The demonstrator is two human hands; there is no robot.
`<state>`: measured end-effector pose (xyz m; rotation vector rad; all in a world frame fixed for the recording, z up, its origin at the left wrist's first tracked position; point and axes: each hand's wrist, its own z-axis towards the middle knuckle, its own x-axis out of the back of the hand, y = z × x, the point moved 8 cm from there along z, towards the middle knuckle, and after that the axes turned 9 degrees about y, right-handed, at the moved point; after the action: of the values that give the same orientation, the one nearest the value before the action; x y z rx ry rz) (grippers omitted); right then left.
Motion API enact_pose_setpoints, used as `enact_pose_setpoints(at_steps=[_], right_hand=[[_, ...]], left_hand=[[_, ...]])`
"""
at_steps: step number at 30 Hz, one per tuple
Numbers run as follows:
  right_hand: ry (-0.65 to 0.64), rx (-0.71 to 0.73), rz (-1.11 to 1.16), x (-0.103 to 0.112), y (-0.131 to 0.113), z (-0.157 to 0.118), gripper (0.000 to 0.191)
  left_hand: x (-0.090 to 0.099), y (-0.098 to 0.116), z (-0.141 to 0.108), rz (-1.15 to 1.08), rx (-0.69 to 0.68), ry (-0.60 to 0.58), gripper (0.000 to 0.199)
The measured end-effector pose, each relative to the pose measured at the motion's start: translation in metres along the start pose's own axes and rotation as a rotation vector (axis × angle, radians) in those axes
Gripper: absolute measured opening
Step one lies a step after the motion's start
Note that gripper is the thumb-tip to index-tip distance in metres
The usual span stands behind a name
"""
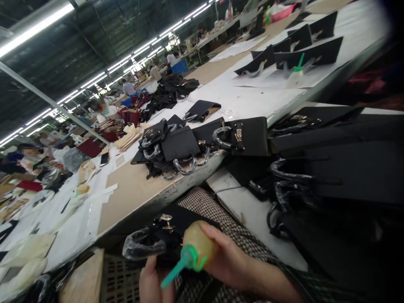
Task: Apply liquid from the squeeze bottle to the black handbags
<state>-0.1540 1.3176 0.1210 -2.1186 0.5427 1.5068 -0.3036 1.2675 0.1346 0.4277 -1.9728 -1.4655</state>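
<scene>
My right hand [229, 256] is wrapped round a squeeze bottle [202, 240] with yellowish contents and a green nozzle, which points down to the left. Just beside the nozzle tip, my left hand [151, 282] grips the lower edge of a black handbag panel [189, 216], its thumb up near the handle. The panel rests on my lap, with a gold clasp [166, 223] and a plastic-wrapped handle [143, 245]. Part of the panel is hidden behind the bottle, and most of my left fingers are out of sight.
Black bag panels with wrapped handles [181, 143] are heaped on the long table [135, 189] ahead. More black bag pieces [353, 168] lie at right. Another green-tipped bottle [296, 78] stands farther back. A plastic crate [116, 277] is below left. People work in the background.
</scene>
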Motion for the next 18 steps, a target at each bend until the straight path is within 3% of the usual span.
enact_pose_setpoints(at_steps=[3,5,7,9,11,13,16,18], right_hand=[[0.095,-0.078,0.108,0.004,-0.01,0.005,0.036],[0.127,-0.116,0.129,0.004,-0.018,0.008,0.039],[0.144,-0.141,0.12,0.006,-0.023,0.012,0.046],[0.153,-0.149,0.1,0.007,-0.025,0.016,0.049],[0.148,-0.155,0.086,0.009,-0.024,0.02,0.051],[0.129,-0.166,0.079,0.009,-0.022,0.022,0.052],[0.083,-0.161,0.12,0.009,-0.025,0.024,0.046],[0.077,-0.16,0.177,0.012,-0.029,0.023,0.042]], left_hand=[[0.038,-0.016,-0.011,-0.024,0.02,0.289,0.059],[0.062,-0.011,-0.018,0.194,-0.137,0.42,0.084],[0.074,0.012,-0.026,0.508,-0.478,0.527,0.098],[0.067,0.036,-0.041,0.715,-0.947,0.536,0.088],[0.049,0.047,-0.054,0.757,-1.354,0.432,0.065],[0.028,0.046,-0.05,0.771,-1.521,0.202,0.045],[-0.002,0.038,-0.02,0.802,-1.431,-0.134,0.035],[-0.014,0.039,-0.002,0.752,-1.374,-0.261,0.037]])
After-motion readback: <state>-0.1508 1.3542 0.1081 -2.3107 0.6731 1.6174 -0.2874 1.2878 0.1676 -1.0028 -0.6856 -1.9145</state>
